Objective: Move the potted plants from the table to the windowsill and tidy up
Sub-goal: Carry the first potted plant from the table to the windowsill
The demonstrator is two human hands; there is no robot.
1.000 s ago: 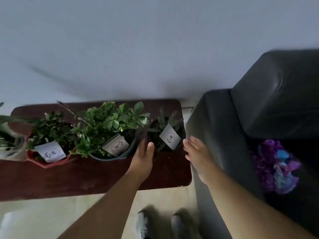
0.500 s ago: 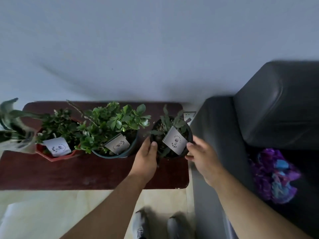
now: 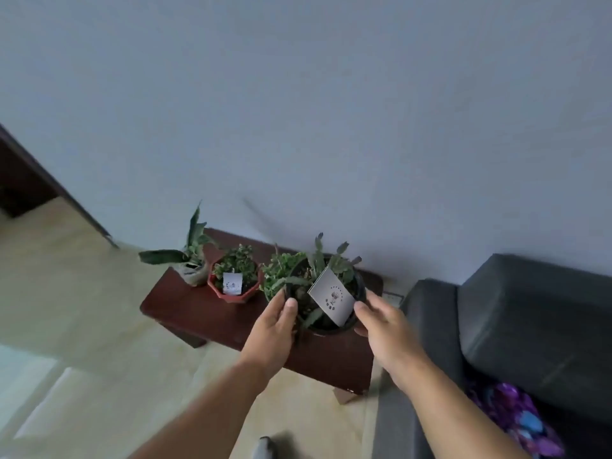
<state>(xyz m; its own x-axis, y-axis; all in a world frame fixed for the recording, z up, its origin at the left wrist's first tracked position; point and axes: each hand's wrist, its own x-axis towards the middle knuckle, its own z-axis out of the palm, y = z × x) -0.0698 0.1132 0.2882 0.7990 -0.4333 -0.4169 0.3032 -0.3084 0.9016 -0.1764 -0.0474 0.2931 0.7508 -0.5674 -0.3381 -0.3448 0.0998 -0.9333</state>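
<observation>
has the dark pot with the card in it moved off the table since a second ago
Yes. The dark pot, gripped by the left hand and right hand, has come up and toward the person; it stood beside the leafy green plant on the table.

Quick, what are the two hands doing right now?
Left hand: holding the dark pot on its left side.
Right hand: holding the same pot on its right side.

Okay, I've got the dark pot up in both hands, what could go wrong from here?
The card stuck loosely in the dark pot leans and might slip out as you carry it. The left hand and right hand only clasp the rim, so it could tip. Its trailing stems may snag the bushy plant beside it.
</observation>
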